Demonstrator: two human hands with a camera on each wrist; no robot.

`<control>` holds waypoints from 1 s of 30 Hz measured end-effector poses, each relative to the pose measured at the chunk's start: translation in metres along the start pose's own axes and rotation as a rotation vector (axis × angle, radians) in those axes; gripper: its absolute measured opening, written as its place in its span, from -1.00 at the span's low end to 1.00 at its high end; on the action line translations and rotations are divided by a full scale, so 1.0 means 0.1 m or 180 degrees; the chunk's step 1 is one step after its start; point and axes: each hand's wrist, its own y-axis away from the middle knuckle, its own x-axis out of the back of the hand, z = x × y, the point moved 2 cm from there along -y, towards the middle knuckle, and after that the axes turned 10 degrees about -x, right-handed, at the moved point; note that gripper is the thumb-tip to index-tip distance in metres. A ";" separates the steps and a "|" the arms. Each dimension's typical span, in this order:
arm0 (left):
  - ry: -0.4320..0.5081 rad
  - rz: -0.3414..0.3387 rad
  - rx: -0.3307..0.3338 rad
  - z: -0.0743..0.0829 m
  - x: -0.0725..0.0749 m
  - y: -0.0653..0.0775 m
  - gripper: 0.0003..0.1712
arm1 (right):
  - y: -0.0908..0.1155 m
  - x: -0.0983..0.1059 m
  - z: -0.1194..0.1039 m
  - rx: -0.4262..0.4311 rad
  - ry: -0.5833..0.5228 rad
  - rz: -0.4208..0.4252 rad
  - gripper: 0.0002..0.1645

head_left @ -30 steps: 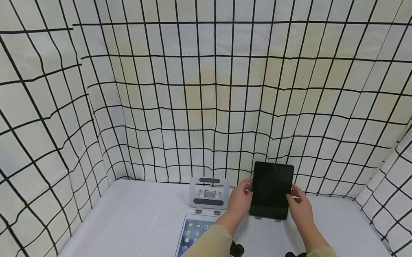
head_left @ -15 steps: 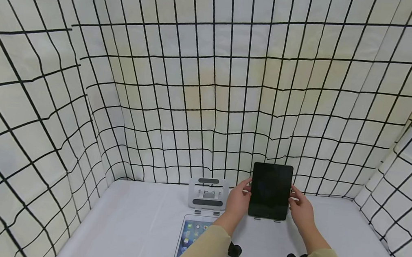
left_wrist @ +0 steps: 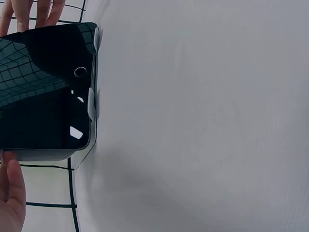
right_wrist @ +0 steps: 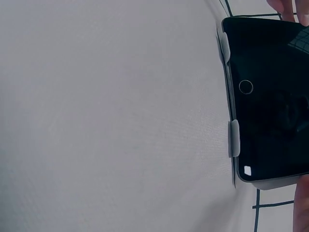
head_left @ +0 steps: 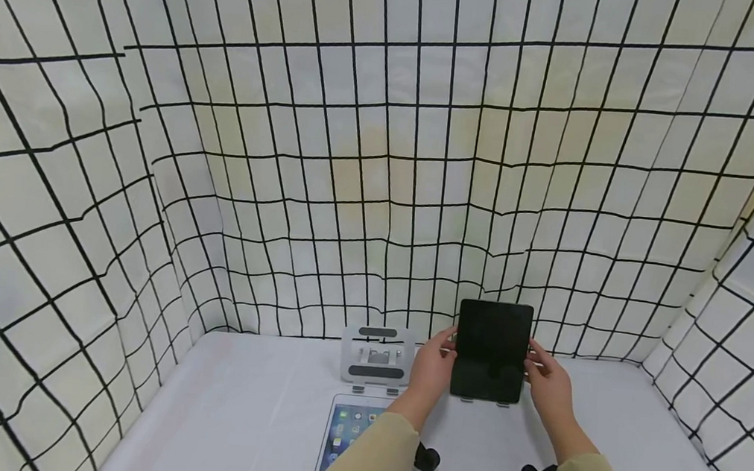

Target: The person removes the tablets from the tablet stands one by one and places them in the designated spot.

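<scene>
A black tablet (head_left: 492,350) with a dark screen stands propped up near the back of the table. Two small hooks of a tablet stand (right_wrist: 234,138) catch its lower edge, and most of that stand is hidden behind it. My left hand (head_left: 431,367) holds the tablet by its left side edge, fingers partly out of sight. On the opposite edge my right hand (head_left: 549,383) grips it, thumb toward the front. In the left wrist view the home button (left_wrist: 80,72) shows beside the hooks.
To the left stands a second, bare tablet stand (head_left: 377,355) with dark pads. A white tablet (head_left: 348,431) with a lit screen lies before it, partly covered by my left sleeve (head_left: 371,459). A white wall with black grid lines (head_left: 351,226) rises behind the table.
The reflection on the black tablet's screen has changed, with a lighter band now across its lower part. Both hands stay at its sides. The whole head view has shifted slightly.
</scene>
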 end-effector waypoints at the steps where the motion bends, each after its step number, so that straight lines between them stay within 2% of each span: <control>1: 0.0016 0.0018 0.0019 0.00 0.00 0.00 -0.43 | 0.00 0.00 0.00 0.0009 -0.0008 0.0007 -0.41; 14: 0.0195 0.0137 0.0085 0.08 -0.01 0.05 -0.38 | 0.02 0.06 0.00 0.0158 -0.0100 -0.0017 -0.38; 25: 0.0318 -0.0050 0.0041 0.15 0.06 0.13 -0.37 | 0.10 0.13 -0.03 0.0046 0.0027 -0.0153 -0.34; 30: 0.0331 -0.0022 0.0107 0.18 0.10 0.20 -0.36 | 0.16 0.16 -0.05 0.0092 0.0041 -0.0252 -0.34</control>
